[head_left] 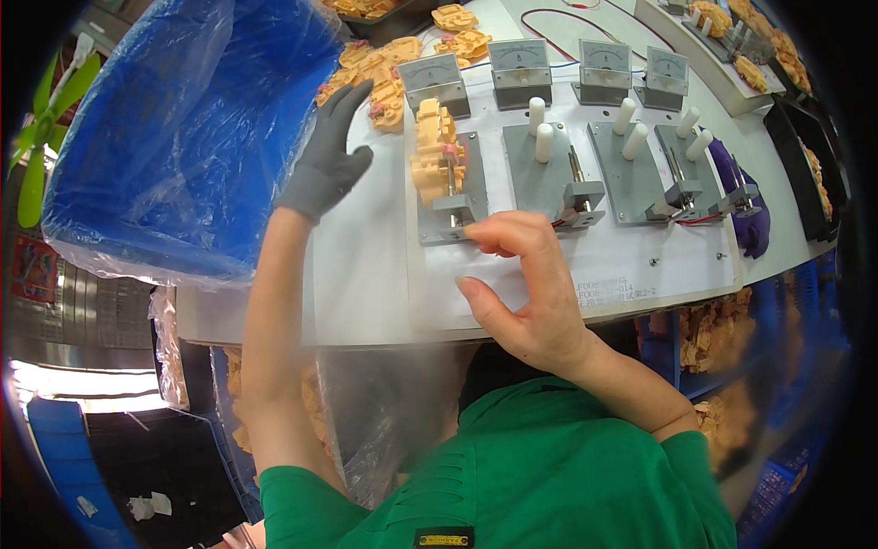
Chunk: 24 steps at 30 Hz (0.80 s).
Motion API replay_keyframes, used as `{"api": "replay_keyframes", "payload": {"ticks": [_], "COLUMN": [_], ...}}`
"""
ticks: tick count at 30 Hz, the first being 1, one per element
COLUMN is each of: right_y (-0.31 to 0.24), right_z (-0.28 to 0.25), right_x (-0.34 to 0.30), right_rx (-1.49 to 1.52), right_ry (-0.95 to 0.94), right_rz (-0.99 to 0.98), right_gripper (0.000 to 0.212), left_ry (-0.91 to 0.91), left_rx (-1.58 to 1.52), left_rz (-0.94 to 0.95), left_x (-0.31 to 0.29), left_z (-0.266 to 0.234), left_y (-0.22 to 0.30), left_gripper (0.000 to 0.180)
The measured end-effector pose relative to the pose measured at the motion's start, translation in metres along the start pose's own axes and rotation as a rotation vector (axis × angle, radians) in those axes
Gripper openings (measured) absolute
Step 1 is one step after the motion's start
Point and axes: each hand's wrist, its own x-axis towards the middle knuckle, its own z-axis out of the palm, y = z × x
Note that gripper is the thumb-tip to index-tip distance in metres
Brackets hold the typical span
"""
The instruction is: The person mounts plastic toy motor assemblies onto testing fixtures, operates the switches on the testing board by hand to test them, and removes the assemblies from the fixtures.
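My left hand (331, 156), in a grey glove, reaches over the table with fingers and thumb apart and nothing in its grasp. Its fingertips are beside loose yellow plastic parts (389, 99). Another yellow plastic part (435, 146) sits on the leftmost grey test fixture (473, 169), against a metal pin. My bare right hand (540, 302) is in front of that fixture, thumb and curled fingers apart. Its index fingertip is close to the fixture's front block (450, 215); whether it touches is unclear. No object shows between its fingers.
More grey fixtures with white pegs (543, 144) stand to the right. Several analog meters (519, 59) line up behind them. A blue bin with clear plastic lining (192, 137) is at left, near a green fan (46, 119). A purple glove (752, 224) shows at the right; any hand inside is unclear.
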Motion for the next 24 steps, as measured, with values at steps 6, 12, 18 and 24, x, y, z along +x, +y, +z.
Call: {"api": "replay_keyframes", "payload": {"ticks": [6,12,18,24], "right_y": [-0.004,-0.001,0.0,-0.002], "right_z": [0.0,-0.003,-0.003,-0.02], "right_x": [-0.002,-0.002,0.001,-0.007], "right_rx": [-0.046,-0.031,0.02,0.061], "right_ry": [-0.025,-0.038,-0.046,-0.013], "right_rz": [-0.006,0.015,-0.032,-0.173], "right_gripper": [0.043,0.039,0.033,0.034], "left_ry": [0.03,0.055,0.279,0.552], "left_rx": [0.139,0.063,0.13,-0.565], "left_rz": [-0.12,-0.29,-0.336,-0.387], "left_x": [0.048,0.02,-0.061,-0.07], "left_z": [0.061,0.085,0.051,-0.002], "left_y": [-0.064,-0.054,-0.046,0.029], "left_gripper": [0.073,0.057,0.048,0.041]}}
